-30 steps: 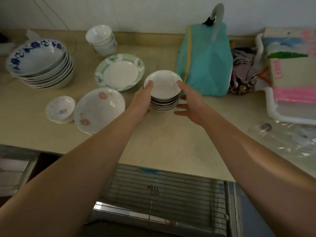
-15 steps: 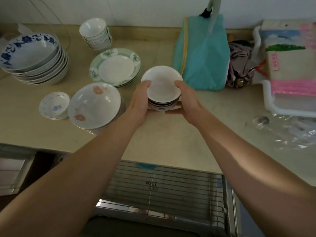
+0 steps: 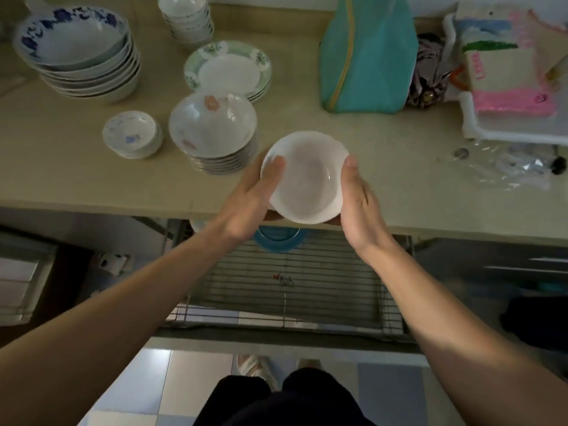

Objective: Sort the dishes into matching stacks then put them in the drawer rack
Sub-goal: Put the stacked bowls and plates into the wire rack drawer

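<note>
A stack of small white bowls (image 3: 307, 176) is held in the air above the counter's front edge. My left hand (image 3: 252, 198) grips its left side and my right hand (image 3: 358, 204) grips its right side, thumbs on the top rim. Below them the wire drawer rack (image 3: 292, 290) stands pulled out, with a blue plate (image 3: 278, 242) at its back. On the counter (image 3: 415, 198) stand stacks of blue-flowered bowls (image 3: 76, 53), pink-flowered dishes (image 3: 215, 130), green-rimmed plates (image 3: 229, 69), small white cups (image 3: 187, 16) and little saucers (image 3: 130, 133).
A teal bag (image 3: 367, 53) stands at the back of the counter. A white tray with folded cloths (image 3: 507, 78) is at the right, a clear plastic bag (image 3: 510, 164) in front of it. My feet show on the tiled floor (image 3: 393, 392) below the rack.
Both hands closed on the white bowl stack, lifted it off the counter and brought it toward me to the counter's front edge. The view tilted down, showing the open rack.
</note>
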Tool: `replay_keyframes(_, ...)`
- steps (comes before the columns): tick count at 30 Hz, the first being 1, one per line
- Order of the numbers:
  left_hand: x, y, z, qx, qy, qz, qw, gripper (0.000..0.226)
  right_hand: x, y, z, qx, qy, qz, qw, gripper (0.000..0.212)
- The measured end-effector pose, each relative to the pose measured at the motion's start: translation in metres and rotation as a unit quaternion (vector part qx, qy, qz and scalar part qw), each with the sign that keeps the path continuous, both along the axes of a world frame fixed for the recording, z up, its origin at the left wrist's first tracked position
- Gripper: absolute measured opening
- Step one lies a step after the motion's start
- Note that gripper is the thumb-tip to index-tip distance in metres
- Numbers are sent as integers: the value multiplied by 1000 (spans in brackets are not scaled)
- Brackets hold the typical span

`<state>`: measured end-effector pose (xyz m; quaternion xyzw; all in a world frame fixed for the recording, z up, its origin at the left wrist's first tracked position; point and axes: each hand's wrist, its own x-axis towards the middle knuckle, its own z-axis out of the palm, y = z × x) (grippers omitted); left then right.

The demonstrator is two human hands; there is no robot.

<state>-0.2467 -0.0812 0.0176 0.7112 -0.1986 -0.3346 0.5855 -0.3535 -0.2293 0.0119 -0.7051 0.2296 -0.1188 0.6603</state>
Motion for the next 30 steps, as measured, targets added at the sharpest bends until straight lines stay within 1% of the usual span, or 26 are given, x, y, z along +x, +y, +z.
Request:
replay_keyframes(2, -13, 34, -3, 18, 2, -20, 1000, 57, -16, 30, -6, 3, 15, 3, 1000, 56)
replay_keyframes(4, -25, 69, -7, 31, 5, -29, 999, 54, -28, 60, -14, 3, 38, 17, 999, 62)
replay_keyframes(6, -37, 104, -15, 36, 30, -33, 998, 52, -37, 90, -23, 14, 61, 42, 997, 64)
replay_keyframes(8, -45, 134, -30, 42, 83, -27, 995, 50, -40, 116, -34, 35, 90, 57, 994, 63)
replay_keyframes(11, -49, 169, -55, 44, 185, 15, 982, 33, -37, 149, -57, 43, 140, 68, 987, 61)
replay_keyframes(13, -47, 184, -75, 46, 247, 54, 966, 36, -31, 164, -75, 43, 167, 71, 982, 64)
replay_keyframes(15, -42, 192, -97, 56, 288, 95, 951, 33, -22, 174, -96, 59, 196, 74, 976, 60)
replay_keyframes(17, -33, 196, -120, 65, 314, 131, 938, 31, -9, 179, -117, 80, 226, 80, 968, 43)
replay_keyframes(18, -27, 196, -131, 68, 319, 144, 934, 33, 0, 180, -128, 89, 235, 82, 964, 38)
replay_keyframes(19, -21, 196, -142, 72, 321, 154, 932, 36, 8, 180, -139, 97, 243, 82, 962, 38)
replay_keyframes(21, -8, 194, -162, 70, 319, 167, 930, 41, 25, 178, -160, 117, 261, 79, 955, 49)
replay_keyframes(22, -1, 193, -171, 67, 321, 175, 928, 43, 35, 177, -170, 136, 265, 75, 952, 50)
replay_keyframes(25, 20, 189, -195, 47, 331, 191, 923, 45, 63, 171, -198, 197, 261, 66, 943, 28)
replay_keyframes(26, 28, 188, -202, 41, 333, 195, 921, 42, 73, 169, -208, 207, 266, 68, 939, 25)
replay_keyframes(28, 43, 189, -217, 33, 351, 202, 914, 39, 91, 167, -227, 219, 274, 77, 933, 29)
replay_keyframes(30, 56, 193, -232, 18, 383, 214, 898, 46, 107, 169, -245, 230, 287, 83, 926, 39)
